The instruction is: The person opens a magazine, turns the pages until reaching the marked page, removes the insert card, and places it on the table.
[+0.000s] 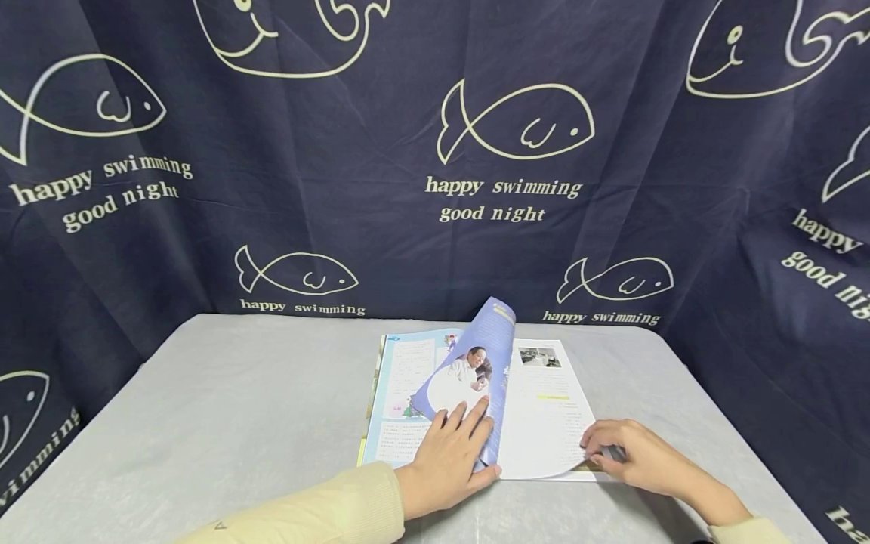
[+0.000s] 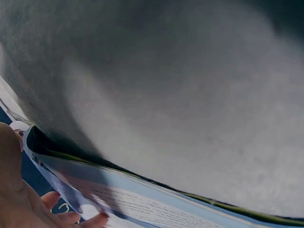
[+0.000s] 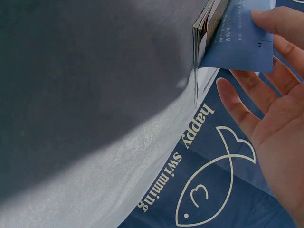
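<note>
An open magazine (image 1: 401,446) lies on the table in the head view. One blue page (image 1: 501,340) with a round photo curls up and over toward the left side. My left hand (image 1: 451,457) rests on its lower part with fingers spread. At the lower right corner of the white right-hand page (image 1: 544,423), my right hand (image 1: 635,457) pinches the page edge, which is slightly lifted. In the right wrist view, the thumb of my right hand (image 3: 285,114) lies on the blue underside (image 3: 242,42) of a page, with fingers behind it. The left wrist view shows my left hand (image 2: 23,204) only partly.
The magazine lies near the front of a light grey table (image 1: 238,408). A dark blue curtain (image 1: 408,249) printed with fish and lettering hangs behind the table and along both sides.
</note>
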The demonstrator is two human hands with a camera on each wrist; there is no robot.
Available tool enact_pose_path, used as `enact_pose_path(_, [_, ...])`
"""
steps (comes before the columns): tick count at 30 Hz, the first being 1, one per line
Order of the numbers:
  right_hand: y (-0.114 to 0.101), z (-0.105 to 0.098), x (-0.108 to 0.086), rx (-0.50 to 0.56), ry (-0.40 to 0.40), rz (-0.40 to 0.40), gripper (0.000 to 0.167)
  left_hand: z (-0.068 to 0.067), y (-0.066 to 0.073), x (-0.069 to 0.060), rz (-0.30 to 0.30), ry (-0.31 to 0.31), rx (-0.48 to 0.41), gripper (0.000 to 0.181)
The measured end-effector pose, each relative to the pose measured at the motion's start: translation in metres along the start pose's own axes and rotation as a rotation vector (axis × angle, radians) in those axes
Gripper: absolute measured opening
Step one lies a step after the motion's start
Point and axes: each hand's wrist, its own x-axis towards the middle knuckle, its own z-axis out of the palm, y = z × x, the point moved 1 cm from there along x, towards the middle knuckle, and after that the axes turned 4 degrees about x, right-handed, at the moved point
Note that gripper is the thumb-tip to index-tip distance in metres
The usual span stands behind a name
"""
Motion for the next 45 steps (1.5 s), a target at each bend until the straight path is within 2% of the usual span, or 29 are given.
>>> enact_pose_path(18, [0.0, -0.0004, -0.0002, -0.004, 0.001, -0.024, 0.03, -0.0042, -0.0005, -0.0024, -0.046, -0.022, 0.025, 0.056])
enact_pose_path(24, [0.0009, 0.0003, -0.0008, -0.009, 0.01, -0.023, 0.03, -0.0043, -0.0013, -0.0029, -0.042, 0.022, 0.045, 0.056])
enact_pose_path(29, [0.0013, 0.0006, -0.0015, -0.004, 0.015, -0.02, 0.033, -0.0039, -0.002, -0.003, -0.032, 0.034, 0.043, 0.058])
enact_pose_path(39, [0.003, 0.0, -0.0023, -0.019, 0.036, -0.014, 0.036, -0.0033, -0.0027, -0.0041, -0.02, 0.023, 0.051, 0.058])
enact_pose_path(45, [0.0028, -0.0013, -0.0003, -0.072, 0.091, -0.012, 0.037, -0.0009, -0.0034, -0.0033, -0.007, 0.021, 0.071, 0.059])
